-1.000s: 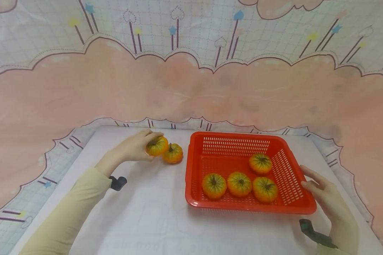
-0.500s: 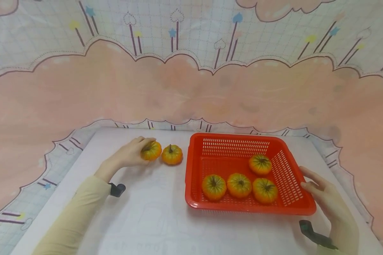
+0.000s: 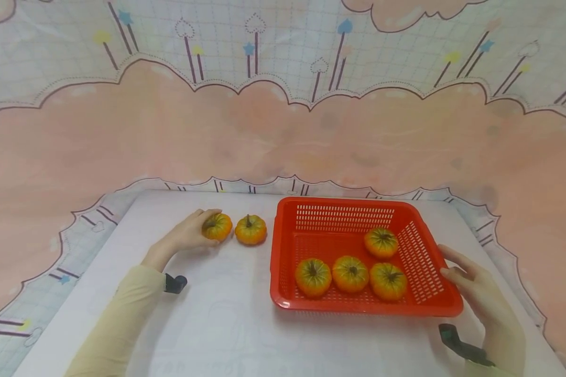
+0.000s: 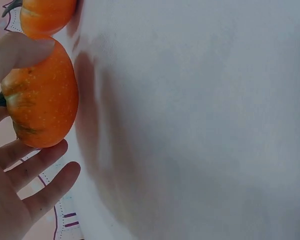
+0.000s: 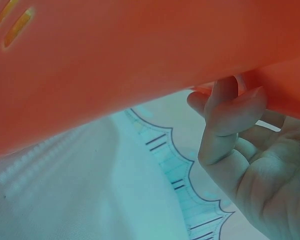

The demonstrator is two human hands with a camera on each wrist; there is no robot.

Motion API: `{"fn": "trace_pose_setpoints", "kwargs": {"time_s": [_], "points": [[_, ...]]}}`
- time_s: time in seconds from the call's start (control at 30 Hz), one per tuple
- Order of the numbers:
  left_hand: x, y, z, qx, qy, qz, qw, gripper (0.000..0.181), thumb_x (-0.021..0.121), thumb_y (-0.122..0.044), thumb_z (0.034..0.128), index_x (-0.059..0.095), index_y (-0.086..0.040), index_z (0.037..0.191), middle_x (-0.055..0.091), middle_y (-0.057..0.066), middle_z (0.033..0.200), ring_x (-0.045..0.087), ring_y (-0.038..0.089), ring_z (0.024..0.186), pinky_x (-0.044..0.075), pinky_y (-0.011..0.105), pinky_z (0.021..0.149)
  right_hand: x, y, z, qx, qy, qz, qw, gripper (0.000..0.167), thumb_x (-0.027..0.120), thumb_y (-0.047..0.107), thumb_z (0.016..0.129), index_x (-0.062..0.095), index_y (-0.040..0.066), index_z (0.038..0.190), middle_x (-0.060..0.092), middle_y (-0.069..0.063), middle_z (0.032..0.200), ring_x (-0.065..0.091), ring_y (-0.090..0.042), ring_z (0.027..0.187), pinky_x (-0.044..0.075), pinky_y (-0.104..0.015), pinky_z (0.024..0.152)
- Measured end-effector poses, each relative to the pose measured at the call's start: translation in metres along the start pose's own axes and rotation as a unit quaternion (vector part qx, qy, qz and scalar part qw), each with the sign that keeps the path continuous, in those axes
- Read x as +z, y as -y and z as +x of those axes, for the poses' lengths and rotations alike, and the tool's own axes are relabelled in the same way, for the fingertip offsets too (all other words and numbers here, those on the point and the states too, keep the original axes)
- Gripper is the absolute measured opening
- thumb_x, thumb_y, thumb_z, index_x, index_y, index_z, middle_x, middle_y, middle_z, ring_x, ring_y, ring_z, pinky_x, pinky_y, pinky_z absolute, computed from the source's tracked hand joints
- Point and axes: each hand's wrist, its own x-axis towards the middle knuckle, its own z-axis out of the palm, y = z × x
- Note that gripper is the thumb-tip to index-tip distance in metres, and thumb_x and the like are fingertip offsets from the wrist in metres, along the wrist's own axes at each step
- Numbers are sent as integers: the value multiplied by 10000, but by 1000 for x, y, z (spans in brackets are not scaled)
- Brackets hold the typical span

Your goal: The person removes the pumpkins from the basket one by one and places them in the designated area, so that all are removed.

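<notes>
- biggest on my screens, the cloud-print cloth (image 3: pixel 283 136), standing behind and around the white table (image 3: pixel 226 324).
- next down, the red basket (image 3: pixel 358 308), on the table's right half: front-row pumpkins (image 3: pixel 350 274), three of them, along its near side, and one back pumpkin (image 3: pixel 381 243) behind the row's right end. four inside, by my count.
- over to the right hand (image 3: pixel 476 285): fingers curled at the basket's right rim, holding it. a tug there, i'd say, could skid the basket and send the four rolling together.
- and the left hand (image 3: pixel 188 233), out left, thumb and fingers around the held pumpkin (image 3: pixel 218 227); whether its underside meets the table, i can't tell. a light hold like that might slip on rounded skin.
- smallest, the loose pumpkin (image 3: pixel 250 230), stem up, just beside the held one, on the basket side. if the left hand swings right too low, i'd expect a knock into the basket wall.
</notes>
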Motion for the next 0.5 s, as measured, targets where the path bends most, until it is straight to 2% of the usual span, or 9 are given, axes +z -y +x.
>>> {"fn": "trace_pose_setpoints", "kwargs": {"time_s": [0.07,0.13,0.27,0.4,0.5], "points": [[2,2,1,-75,54,-94,9999,821,775,-295,750,388,-102,1448,516,231,1241,526,379,1132,428,631,973,0,-1,0,-34,-23,0,10000,691,480,462,969,153,267,1546,174,-38,1621,317,-83,1237,269,-733,1031],[4,2,1,-142,79,-157,9997,827,778,-303,745,390,-103,1447,516,228,1228,528,373,1121,432,628,969,0,-1,0,-71,-14,27,10000,691,482,450,971,156,252,1547,182,-37,1619,313,-21,1193,272,-732,1030],[5,2,3,-207,94,-199,9995,839,782,-318,736,389,-115,1449,512,221,1206,532,370,1105,445,622,956,0,-1,0,-57,-19,13,10000,700,485,457,967,155,248,1547,172,-38,1621,299,-46,1217,273,-731,1031],[6,0,4,-250,120,-183,9994,833,780,-322,741,388,-126,1450,509,209,1193,532,362,1094,455,618,946,0,0,0,-37,-26,-4,10000,705,485,460,967,154,238,1548,183,-52,1617,321,2,1168,274,-729,1033],[6,-1,4,-306,163,-172,9993,833,779,-325,747,383,-135,1454,503,206,1195,531,364,1094,453,624,949,0,0,0,35,-12,-22,10000,713,486,473,963,148,246,1548,173,-68,1617,321,-48,1201,274,-728,1034]]}}
